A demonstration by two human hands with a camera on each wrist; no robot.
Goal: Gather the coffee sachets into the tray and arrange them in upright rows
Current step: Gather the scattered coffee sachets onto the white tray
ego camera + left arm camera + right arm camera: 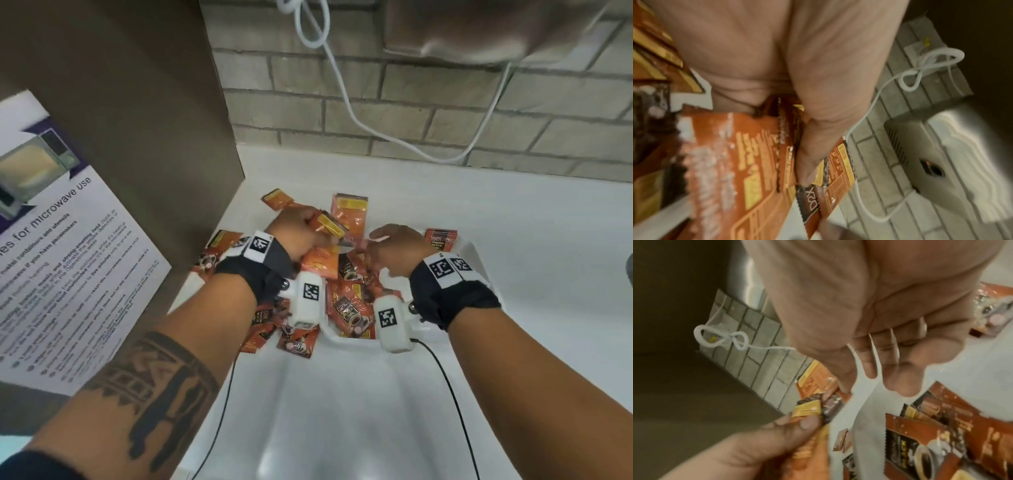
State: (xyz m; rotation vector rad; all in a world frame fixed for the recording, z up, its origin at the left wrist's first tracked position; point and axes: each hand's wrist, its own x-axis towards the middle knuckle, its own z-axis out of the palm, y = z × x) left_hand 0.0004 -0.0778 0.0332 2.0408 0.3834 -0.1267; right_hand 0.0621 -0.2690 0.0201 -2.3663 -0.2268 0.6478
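Orange and brown coffee sachets lie jumbled in a white tray on the counter. More sachets lie loose to its left and behind it. My left hand grips a small stack of sachets on edge over the tray's far left part; the left wrist view shows the thumb pressed on that stack. My right hand hovers over the tray's far side, with fingers loosely curled and nothing in them. In the right wrist view, the left hand holds the stack.
A brown side panel with a microwave-use poster stands close on the left. A brick wall runs behind, with a white cable hanging from a steel appliance. White counter stretches toward me and to the right.
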